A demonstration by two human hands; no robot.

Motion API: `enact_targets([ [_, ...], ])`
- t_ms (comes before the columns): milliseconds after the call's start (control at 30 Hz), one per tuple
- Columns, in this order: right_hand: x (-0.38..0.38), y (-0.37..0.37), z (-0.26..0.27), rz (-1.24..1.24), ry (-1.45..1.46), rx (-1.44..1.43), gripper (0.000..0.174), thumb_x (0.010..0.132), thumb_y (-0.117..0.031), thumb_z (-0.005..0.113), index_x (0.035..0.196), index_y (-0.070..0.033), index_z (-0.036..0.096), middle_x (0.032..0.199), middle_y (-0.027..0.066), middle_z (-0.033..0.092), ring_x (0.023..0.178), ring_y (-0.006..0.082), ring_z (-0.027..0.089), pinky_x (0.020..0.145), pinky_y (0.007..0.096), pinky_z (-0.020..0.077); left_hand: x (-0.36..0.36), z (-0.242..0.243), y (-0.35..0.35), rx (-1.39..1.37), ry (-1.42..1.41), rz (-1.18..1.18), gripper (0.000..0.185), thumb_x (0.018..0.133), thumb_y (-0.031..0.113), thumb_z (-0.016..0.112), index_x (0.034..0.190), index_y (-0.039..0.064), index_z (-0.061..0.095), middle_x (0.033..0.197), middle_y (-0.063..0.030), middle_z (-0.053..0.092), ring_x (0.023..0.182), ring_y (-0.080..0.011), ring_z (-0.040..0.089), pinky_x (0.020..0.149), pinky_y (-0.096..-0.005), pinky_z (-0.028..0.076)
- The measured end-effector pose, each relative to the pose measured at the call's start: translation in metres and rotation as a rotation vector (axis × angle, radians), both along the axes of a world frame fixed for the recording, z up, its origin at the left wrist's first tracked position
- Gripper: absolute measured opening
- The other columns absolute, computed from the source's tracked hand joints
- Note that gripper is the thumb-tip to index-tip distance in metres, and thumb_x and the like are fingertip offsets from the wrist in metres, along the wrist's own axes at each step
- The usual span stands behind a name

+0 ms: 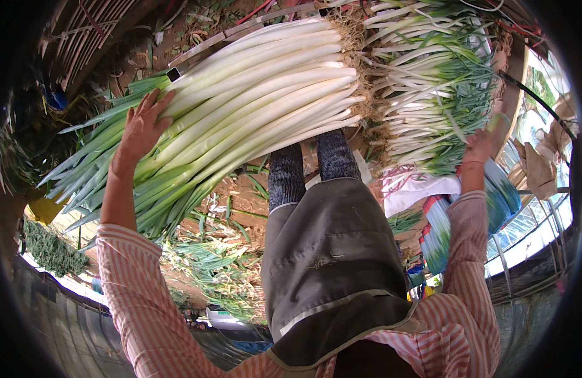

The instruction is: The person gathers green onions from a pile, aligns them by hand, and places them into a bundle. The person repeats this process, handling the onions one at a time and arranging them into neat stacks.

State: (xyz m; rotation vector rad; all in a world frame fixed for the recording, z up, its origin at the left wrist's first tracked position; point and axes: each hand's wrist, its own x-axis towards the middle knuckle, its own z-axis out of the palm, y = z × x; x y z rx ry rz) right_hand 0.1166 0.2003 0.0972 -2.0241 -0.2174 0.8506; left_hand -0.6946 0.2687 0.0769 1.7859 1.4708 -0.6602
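Observation:
A thick layer of long Welsh onions (267, 80) lies before me, with white stalks and roots to the right and green leaves fanning out to the left. My left hand (143, 125) rests on this layer where the white turns green, its fingers spread and gripping nothing. Over on the right, my right hand (478, 145) is raised beside a pile of thinner green onions (428, 94). Its fingers are curled around a blurred, pale green piece of leaf (498, 124).
A white sack (411, 191) with pink strings lies below the thinner onions. Bundles of colourful printed packaging (436, 231) are near my right forearm. Loose leaves and trimmings (224, 269) cover the ground at left. A slatted wooden frame (85, 35) stands at the upper left.

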Motion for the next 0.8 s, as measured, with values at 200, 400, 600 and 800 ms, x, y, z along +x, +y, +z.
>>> enact_targets([
  [200,-0.452,0.014,0.008,0.804,0.377,-0.057,0.029,0.09,-0.01,0.05,0.118,-0.005,0.052,0.107,0.0103,0.056,0.1,0.0201,0.054,0.083,0.0332,0.0463,0.01,0.001,-0.018,0.164,0.14,-0.067,0.058,0.091,0.041,0.055,0.146,0.03,0.036,0.152,-0.0118,0.032,0.139,-0.0331,0.03,0.111,-0.0587,0.021],
  [400,-0.66,-0.008,0.157,1.275,0.774,1.056,0.036,0.081,-0.017,0.066,0.115,-0.009,0.057,0.108,0.0071,0.058,0.102,0.0273,0.057,0.09,0.0398,0.0459,0.02,0.004,-0.019,0.264,0.108,-0.065,0.062,0.087,0.041,0.06,0.144,0.029,0.038,0.148,-0.0124,0.037,0.136,-0.0335,0.035,0.11,-0.0578,0.024],
  [600,-0.54,0.03,-0.021,0.692,0.81,-0.318,0.031,0.097,-0.03,0.051,0.11,-0.004,0.061,0.095,0.0044,0.065,0.073,0.009,0.056,0.064,0.024,0.0485,0.017,-0.004,-0.02,0.293,0.057,-0.034,0.054,0.089,0.041,0.058,0.14,0.028,0.045,0.144,-0.0137,0.043,0.133,-0.0349,0.039,0.107,-0.0581,0.027],
  [800,-0.553,0.053,-0.046,0.509,1.007,-0.384,0.036,0.094,-0.036,0.056,0.104,-0.001,0.061,0.091,0.0099,0.068,0.069,0.0132,0.062,0.064,0.0276,0.053,0.012,-0.003,-0.02,0.283,0.03,-0.024,0.052,0.09,0.041,0.057,0.139,0.027,0.046,0.144,-0.0142,0.044,0.133,-0.0345,0.04,0.106,-0.0579,0.029],
])
